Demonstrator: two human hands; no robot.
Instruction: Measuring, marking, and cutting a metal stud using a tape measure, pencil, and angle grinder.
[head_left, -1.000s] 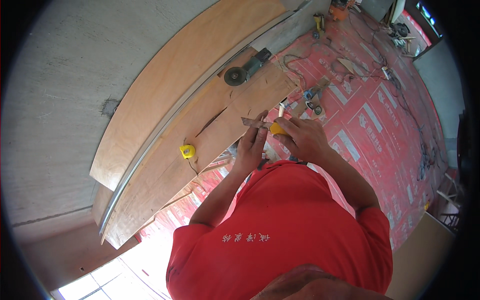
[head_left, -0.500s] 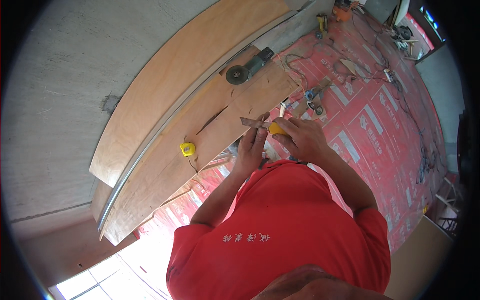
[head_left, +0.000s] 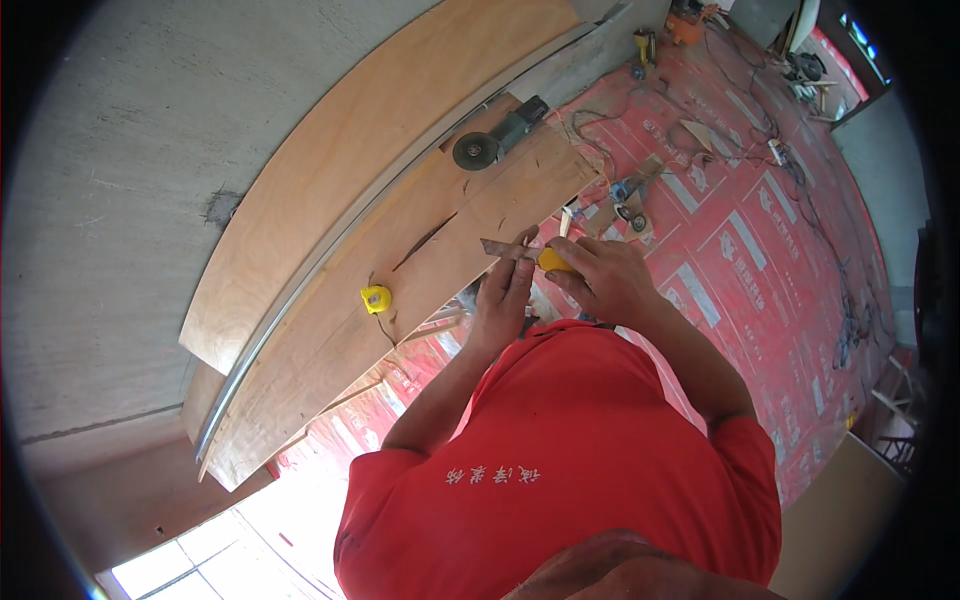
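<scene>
Two bare hands show in the head view, close together near the front edge of the wooden desk (head_left: 310,370). The left hand (head_left: 503,290) grips a flat brownish strip (head_left: 506,248) between thumb and fingers; its slanted end points left. The right hand (head_left: 608,277) grasps a yellow piece (head_left: 553,260) at the strip's right end; whether the two are joined cannot be told. On the desk lie a yellow tape measure (head_left: 376,299) and, farther back, a grinder (head_left: 516,126). Red sheeting (head_left: 740,300) covers the floor.
</scene>
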